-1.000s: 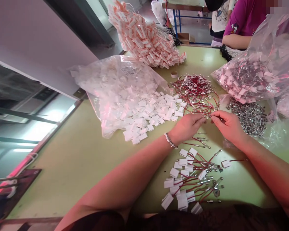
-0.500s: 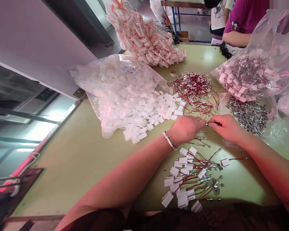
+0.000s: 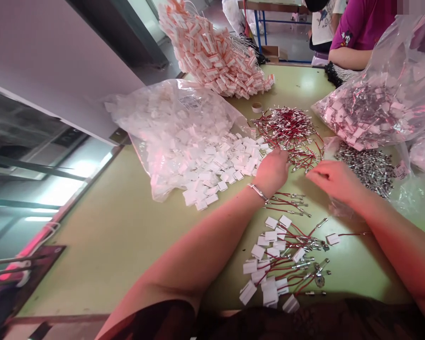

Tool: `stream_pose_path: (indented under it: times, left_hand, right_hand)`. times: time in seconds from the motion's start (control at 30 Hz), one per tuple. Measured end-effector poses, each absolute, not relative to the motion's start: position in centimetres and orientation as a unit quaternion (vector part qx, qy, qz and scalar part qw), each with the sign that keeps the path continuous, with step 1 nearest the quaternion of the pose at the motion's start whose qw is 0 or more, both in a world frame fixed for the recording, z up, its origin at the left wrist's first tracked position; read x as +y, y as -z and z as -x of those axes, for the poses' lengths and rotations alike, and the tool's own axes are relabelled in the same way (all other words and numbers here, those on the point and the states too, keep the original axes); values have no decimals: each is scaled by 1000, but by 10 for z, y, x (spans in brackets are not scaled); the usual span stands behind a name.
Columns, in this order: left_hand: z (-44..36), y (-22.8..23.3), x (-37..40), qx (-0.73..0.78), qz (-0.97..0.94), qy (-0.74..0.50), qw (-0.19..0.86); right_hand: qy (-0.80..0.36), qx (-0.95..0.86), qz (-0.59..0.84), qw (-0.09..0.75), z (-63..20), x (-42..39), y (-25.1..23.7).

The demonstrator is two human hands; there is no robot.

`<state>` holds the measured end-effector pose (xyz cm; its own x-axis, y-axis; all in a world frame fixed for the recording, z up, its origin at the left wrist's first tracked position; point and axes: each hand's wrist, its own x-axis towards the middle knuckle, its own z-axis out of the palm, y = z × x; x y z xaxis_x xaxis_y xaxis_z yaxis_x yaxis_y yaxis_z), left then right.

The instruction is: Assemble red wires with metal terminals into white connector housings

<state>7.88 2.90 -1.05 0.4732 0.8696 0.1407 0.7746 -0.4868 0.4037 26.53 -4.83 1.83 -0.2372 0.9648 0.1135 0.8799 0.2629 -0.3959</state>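
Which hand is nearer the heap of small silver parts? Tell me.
Right. The right hand is beside the heap of small silver parts, at its left edge; the left hand is farther left, beside the loose white pieces.

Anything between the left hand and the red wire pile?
Nothing visible: the left hand is at the near edge of the red wire pile; white connectors lie off to its left. I can't tell whether it touches a wire.

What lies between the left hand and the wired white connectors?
In the head view, a small row of red wires with metal ends lies there.
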Motion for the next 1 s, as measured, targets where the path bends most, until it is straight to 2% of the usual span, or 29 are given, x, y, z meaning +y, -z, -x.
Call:
stream_pose_path:
  times: [0.07,0.13,0.23,0.33,0.4,0.47,0.57,0.63,0.83,1.0]
  left_hand:
    - [-80,12,31,485,-851,-147,140]
    - [-79,13,33,489,-842,-167,154]
    - [-76,15,37,490,-824,-221,178]
    - [-73,12,37,436,-826,-306,185]
    - [-72,5,35,398,-811,-373,213]
    - [-69,-5,31,393,-775,-404,286]
    - [-64,-20,26,415,-711,-386,415]
    - [-61,-24,24,425,-685,-365,466]
    - [-61,-14,20,445,-681,-326,482]
    - [-64,-7,16,433,-706,-298,475]
  right_hand:
    - [-41,-718,680,144,-285,-40,-21]
    - [16,-677,732,77,-307,-33,-21]
    - [35,-671,741,-1,-328,-28,-17]
    - [48,-686,725,-37,-331,-27,-13]
    - [59,-686,724,-47,-326,-26,-11]
    - [69,-677,731,-51,-321,-24,-10]
    - [83,-669,736,-51,-316,-21,-8]
    - [89,-674,731,-48,-315,-19,-6]
    - [109,-653,748,-54,-311,-16,0]
    - [100,-641,761,-7,-318,-19,-3]
